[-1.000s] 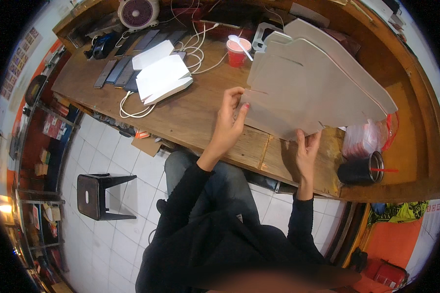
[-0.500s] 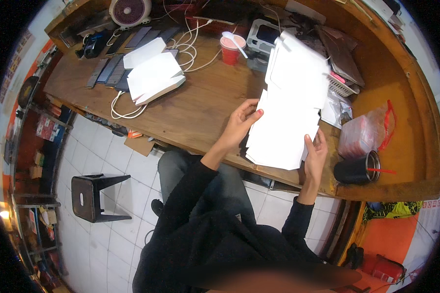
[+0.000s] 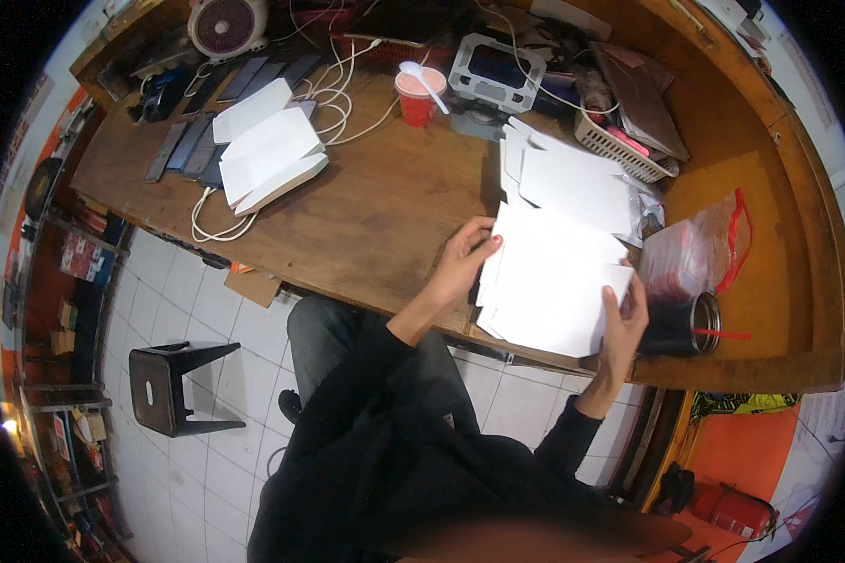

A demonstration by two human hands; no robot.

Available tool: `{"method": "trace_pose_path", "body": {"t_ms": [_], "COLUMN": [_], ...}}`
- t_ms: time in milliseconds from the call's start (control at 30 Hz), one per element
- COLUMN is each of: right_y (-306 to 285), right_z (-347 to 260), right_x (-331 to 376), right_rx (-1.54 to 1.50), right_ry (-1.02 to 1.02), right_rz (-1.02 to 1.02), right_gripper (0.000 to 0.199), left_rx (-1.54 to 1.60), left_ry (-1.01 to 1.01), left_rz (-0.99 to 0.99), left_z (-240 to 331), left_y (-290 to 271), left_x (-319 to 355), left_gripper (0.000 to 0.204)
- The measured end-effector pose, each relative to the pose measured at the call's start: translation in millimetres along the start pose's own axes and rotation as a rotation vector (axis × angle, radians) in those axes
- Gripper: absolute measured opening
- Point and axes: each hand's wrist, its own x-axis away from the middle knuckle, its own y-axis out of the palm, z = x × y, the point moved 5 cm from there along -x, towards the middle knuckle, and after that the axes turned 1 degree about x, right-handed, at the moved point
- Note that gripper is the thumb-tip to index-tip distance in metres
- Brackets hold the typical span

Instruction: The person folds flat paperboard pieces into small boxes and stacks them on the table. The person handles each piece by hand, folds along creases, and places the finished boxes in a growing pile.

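Note:
A stack of flat white die-cut card sheets, like unfolded box blanks, lies over the right part of the wooden table and slightly past its front edge. My left hand grips the stack's left edge, thumb on top and fingers partly hidden. My right hand holds its right edge near the front corner, thumb on the upper face. Farther left, a partly folded white card box sits with its flap raised, next to several phones.
Behind the stack are a red cup with a white spoon, a grey-framed device and a white basket. A dark tumbler and a clear bag stand close to my right hand. White cables cross the table; a stool stands on the floor.
The stack's far end has come down toward the table and nearer to me, uncovering the grey-framed device and basket. Both hands keep their hold. The view has shifted slightly.

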Motion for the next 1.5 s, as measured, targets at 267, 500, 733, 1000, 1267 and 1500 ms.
{"method": "trace_pose_path", "body": {"t_ms": [267,500,733,1000,1267,1500], "right_y": [-38.2,1.4,99.3,168.2,199.4,218.1], "right_z": [-6.0,-39.4,-57.5,-61.3,-124.3,-116.4], "right_x": [5.0,12.2,26.5,59.6,146.5,106.2], "right_rx": [-0.202,-0.232,-0.356,-0.214,0.404,0.19], "right_ry": [0.115,-0.037,-0.018,0.187,-0.776,-0.65], "right_rz": [0.102,0.09,-0.194,-0.329,-0.799,-0.952], "right_gripper": [0.05,0.057,0.047,0.059,0.05,0.025], "left_rx": [-0.358,-0.52,-0.525,-0.566,-0.725,-0.539], "left_ry": [0.086,0.265,0.533,0.384,-0.046,-0.247], "left_rz": [-0.053,-0.099,0.139,0.274,0.266,0.285], "left_z": [-9.3,43.6,120.2,102.4,82.6,99.9], "left_y": [34.9,38.0,-35.5,-99.9,-134.0,-143.0], "left_x": [-10.0,24.6,89.6,121.4,130.9,134.7], "left_gripper": [0.045,0.046,0.033,0.039,0.03,0.053]}}
